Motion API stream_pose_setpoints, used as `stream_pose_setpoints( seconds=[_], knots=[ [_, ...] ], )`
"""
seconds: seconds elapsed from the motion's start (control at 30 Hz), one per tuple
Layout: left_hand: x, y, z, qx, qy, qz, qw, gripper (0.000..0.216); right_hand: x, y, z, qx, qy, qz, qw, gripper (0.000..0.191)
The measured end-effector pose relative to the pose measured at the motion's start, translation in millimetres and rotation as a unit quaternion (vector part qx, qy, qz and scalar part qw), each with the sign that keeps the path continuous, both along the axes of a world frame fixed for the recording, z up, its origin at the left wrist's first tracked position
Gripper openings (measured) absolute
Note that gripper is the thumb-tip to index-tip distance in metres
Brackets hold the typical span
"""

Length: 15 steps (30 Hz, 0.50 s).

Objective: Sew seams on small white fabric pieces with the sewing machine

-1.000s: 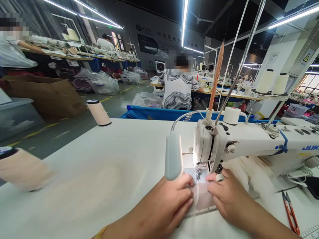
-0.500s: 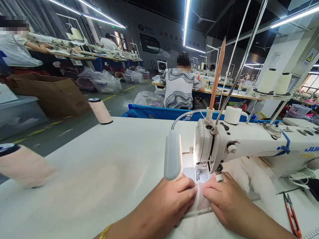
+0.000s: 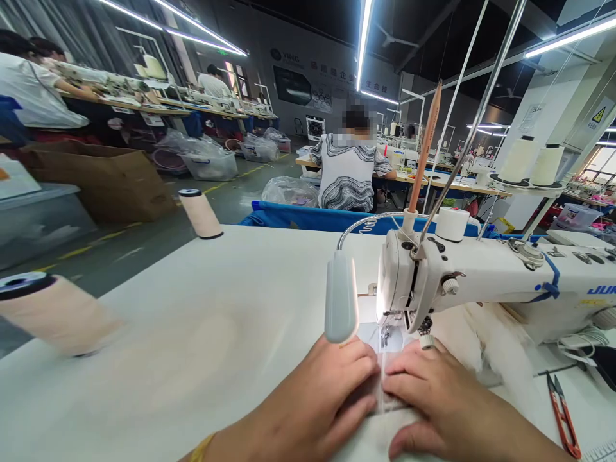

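A thin, pale sheer fabric strip (image 3: 384, 399) with a white line along its length lies under the presser foot (image 3: 385, 335) of a white sewing machine (image 3: 474, 263). My left hand (image 3: 339, 378) rests on the strip's left side, fingertips near the foot and the thumb apart from the fingers. On its right side lies my right hand (image 3: 430, 391), with fingers stretched toward the strip and the thumb spread out toward me. Both hands press on the cloth from above rather than pinch it. A small lamp (image 3: 341, 298) hangs over my left fingers.
Two thread cones, a near one (image 3: 60, 314) and a far one (image 3: 201, 215), stand on the white table (image 3: 260, 276) at left. Red-handled thread snips (image 3: 563, 414) lie at right, near fluffy pale material (image 3: 503, 346). A co-worker (image 3: 347, 167) sits ahead.
My right fingers have moved left over the strip, and the right thumb has spread toward me. My left thumb has come away from its fingers. The view has shifted slightly.
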<state>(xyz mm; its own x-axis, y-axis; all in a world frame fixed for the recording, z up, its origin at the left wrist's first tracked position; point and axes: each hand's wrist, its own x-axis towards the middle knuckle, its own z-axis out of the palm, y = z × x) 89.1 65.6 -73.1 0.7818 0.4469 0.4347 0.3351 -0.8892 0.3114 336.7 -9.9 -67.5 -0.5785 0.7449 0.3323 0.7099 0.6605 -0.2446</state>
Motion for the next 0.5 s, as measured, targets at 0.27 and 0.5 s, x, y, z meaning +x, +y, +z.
stream_pose_setpoints(
  seconds=[0.27,0.5],
  knots=[
    [6,-1,2.1,-0.063,0.029,0.047,0.996,0.04,-4,12,-8.7,0.004,0.147,-0.066,0.987,0.021],
    [33,5,-17.1,-0.002,-0.075,0.116,0.99,0.009,-12,17,-7.4,0.003,0.297,-0.082,0.951,0.025]
  ],
)
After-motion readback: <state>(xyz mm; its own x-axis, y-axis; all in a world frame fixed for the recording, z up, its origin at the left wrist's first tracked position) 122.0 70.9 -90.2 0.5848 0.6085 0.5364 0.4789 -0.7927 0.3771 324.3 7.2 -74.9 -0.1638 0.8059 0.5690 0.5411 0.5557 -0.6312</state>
